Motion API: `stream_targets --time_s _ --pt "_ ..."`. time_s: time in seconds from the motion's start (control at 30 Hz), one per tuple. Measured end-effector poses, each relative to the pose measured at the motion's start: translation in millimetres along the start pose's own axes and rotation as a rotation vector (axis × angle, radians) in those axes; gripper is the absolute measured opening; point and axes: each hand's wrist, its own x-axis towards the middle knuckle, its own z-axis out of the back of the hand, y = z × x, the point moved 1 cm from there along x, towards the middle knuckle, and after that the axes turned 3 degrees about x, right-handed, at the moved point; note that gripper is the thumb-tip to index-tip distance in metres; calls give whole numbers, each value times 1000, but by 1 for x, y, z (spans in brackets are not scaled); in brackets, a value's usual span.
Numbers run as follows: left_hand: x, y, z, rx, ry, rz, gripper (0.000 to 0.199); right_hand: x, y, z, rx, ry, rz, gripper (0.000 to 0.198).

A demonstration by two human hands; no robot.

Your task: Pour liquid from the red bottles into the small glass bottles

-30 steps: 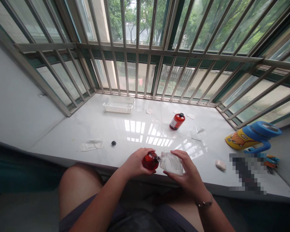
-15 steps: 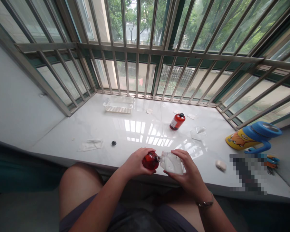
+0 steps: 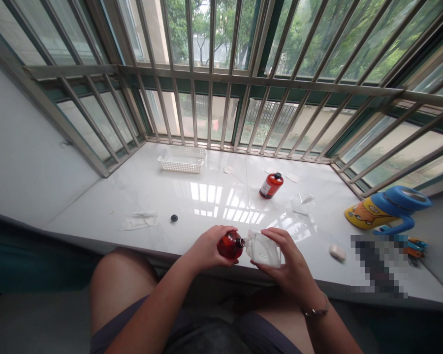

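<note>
Where the necks meet: since red bottle (image 3: 229, 246) and clear bottle (image 3: 266, 250) come mouth to mouth, lining up the openings matters most, I judge; touching or just apart, cannot tell.
Left hand (image 3: 207, 249): fingers and thumb curled round red bottle's body, gripping from both sides, neck free.
Right hand (image 3: 288, 259): digits pinching clear bottle across its far and near sides; bottle tipped over, neck toward red bottle.
Position: both bottles on the person's side of capped bottle (image 3: 270, 186), held about the front edge of the sill (image 3: 96, 211).
Handling: probably best to hold red bottle steady and tilt from the right wrist, small and slow, eyes on the joint. Slick walls should reward a firm, even squeeze.
Red bottle, make: rounded, glossy, see-through, narrow neck.
Clear bottle, make: boxy, transparent, whitish sheen; fill level unreadable.
Capped bottle, make: red cylinder, pale label, black top; standing.
Cap (image 3: 174, 218): small, black, round; left of capped bottle and nearer the person.
Wipe (image 3: 139, 221): thin, white, crumpled; same direction, farther left.
Basket (image 3: 180, 167): white lattice; left of capped bottle, slightly farther off.
Flask (image 3: 386, 209): chunky, blue and yellow; well right of capped bottle.
Sill, surface: polished white, mirroring the window bars (image 3: 209, 113).
</note>
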Motion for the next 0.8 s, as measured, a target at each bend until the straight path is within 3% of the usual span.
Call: stream_targets --time_s 0.8 --pt "1 -2 2 -17 3 11 84 5 4 3 -36 -20 34 64"
